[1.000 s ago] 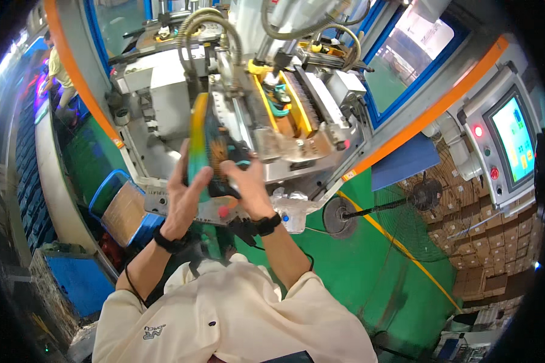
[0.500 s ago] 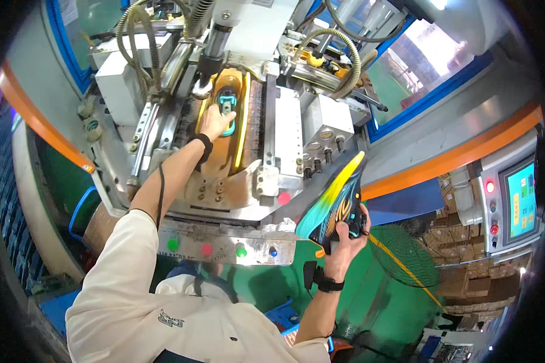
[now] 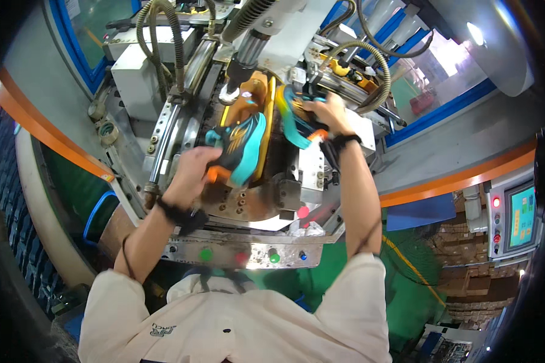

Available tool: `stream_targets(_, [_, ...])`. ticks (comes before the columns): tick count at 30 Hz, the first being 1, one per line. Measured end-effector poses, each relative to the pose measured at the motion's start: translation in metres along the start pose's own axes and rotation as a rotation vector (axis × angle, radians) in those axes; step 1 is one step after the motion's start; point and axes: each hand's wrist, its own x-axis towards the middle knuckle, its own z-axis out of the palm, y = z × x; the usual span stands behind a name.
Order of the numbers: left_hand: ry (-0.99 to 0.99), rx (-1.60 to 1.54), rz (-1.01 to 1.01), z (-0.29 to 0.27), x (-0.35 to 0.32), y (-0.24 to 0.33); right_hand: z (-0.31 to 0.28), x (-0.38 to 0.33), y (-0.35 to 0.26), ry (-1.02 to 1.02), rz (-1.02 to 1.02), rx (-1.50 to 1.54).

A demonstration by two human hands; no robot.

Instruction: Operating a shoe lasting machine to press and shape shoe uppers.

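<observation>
My left hand (image 3: pixel 191 172) is closed on the heel end of a black and teal sports shoe (image 3: pixel 247 145) with orange at the heel. This shoe sits tilted over the front of the machine's orange-brown shoe mould (image 3: pixel 255 91). At the mould's right side, my right hand (image 3: pixel 330 115) grips a second shoe (image 3: pixel 293 115), black and teal with a yellow patch; motion blurs it. A metal press rod (image 3: pixel 242 66) with a white tip comes down close to the mould's left edge.
Metal cylinders and rails (image 3: pixel 169 133) flank the mould. A panel with coloured buttons (image 3: pixel 257 254) runs along the machine's front. Corrugated hoses (image 3: pixel 178 54) hang above. An orange-edged guard (image 3: pixel 454 172) curves to the right, near a control screen (image 3: pixel 522 215).
My right hand has carried its shoe up and left to the mould. My left hand has drawn the other shoe off the mould toward me, and the view has shifted slightly.
</observation>
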Motion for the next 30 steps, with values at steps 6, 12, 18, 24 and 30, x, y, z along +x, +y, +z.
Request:
stream_targets(6, [0.224,0.011,0.044,-0.069,-0.221,0.053,0.179,0.028,-0.057,-0.068,0.12,-0.074])
stream_targets(12, [0.654,0.036,0.183,-0.095,-0.362,0.018,0.246,0.009,-0.075,0.118,0.177,-0.177])
stream_targets(18, [1.184,-0.089,0.158,-0.073,-0.438,-0.066,0.186,-0.155,-0.091,0.062,-0.579,0.275])
stream_targets(24, [1.357,-0.369,0.1,-0.043,-0.477,-0.133,0.271,-0.383,-0.074,-0.58,-0.804,0.382])
stream_targets(30, [1.626,-0.589,0.105,0.0,-0.555,-0.19,0.357,-0.412,-0.046,-0.571,-0.955,-0.014])
